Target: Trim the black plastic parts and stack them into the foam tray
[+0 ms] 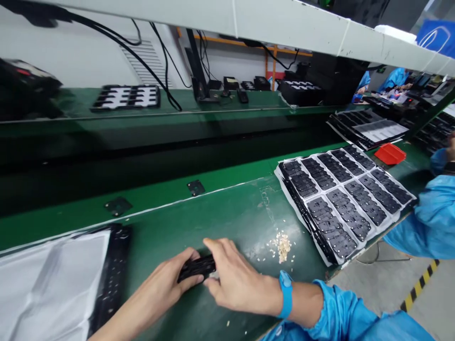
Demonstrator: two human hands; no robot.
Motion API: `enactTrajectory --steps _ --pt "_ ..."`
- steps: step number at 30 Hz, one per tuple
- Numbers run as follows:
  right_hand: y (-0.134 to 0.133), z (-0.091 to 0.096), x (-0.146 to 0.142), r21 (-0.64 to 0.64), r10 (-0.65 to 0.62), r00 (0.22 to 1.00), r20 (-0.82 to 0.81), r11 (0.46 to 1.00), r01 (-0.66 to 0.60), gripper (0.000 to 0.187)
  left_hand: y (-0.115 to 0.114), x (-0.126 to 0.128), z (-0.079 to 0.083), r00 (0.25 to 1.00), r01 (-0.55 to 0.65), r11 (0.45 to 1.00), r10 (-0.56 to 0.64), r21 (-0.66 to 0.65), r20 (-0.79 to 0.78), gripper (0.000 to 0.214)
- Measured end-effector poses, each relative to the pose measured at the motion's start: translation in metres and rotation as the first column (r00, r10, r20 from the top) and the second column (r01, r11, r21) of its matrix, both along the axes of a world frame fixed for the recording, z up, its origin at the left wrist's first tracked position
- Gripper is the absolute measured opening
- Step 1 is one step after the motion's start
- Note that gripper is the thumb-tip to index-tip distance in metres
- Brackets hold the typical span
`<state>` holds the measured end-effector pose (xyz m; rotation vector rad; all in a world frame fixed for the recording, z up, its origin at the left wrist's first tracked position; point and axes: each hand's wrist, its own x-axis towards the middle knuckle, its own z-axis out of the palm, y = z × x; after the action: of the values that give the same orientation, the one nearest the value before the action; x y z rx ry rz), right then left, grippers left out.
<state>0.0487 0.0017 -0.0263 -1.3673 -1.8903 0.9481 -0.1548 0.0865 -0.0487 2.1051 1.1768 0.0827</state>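
Just above the green bench, a small stack of thin black parts [195,268] is held between both hands. My left hand [170,280] is closed on its left end, the thumb along the near side. My right hand [236,277], with a blue band on the wrist, grips the right end, its fingers over the far side. To the right of my right hand lies a pile of small pale pieces [283,246]. Farther right, a white-lined tray [322,192] holds rows of flat black parts in its compartments. What the parts are exactly, I cannot tell.
At left lies a black tray stack [119,255] under a white sheet [53,284]. Two flat black pieces [195,188] [118,206] rest by the dark conveyor [159,151]. A red scoop-like tray [390,154] sits beyond the filled tray. A co-worker's blue sleeve [433,213] is at right.
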Motion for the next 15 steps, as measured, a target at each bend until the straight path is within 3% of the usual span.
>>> enactTrajectory --steps 6,15 --pt "-0.007 -0.003 0.012 0.025 -0.074 0.997 -0.033 0.997 0.075 0.070 0.032 0.000 0.002 0.994 0.015 0.994 -0.004 0.104 -0.111 0.027" --pt "-0.025 -0.013 0.024 -0.021 -0.063 0.998 -0.010 0.998 0.063 0.060 0.036 -0.012 -0.009 0.981 0.046 0.974 -0.002 0.223 -0.191 0.053"
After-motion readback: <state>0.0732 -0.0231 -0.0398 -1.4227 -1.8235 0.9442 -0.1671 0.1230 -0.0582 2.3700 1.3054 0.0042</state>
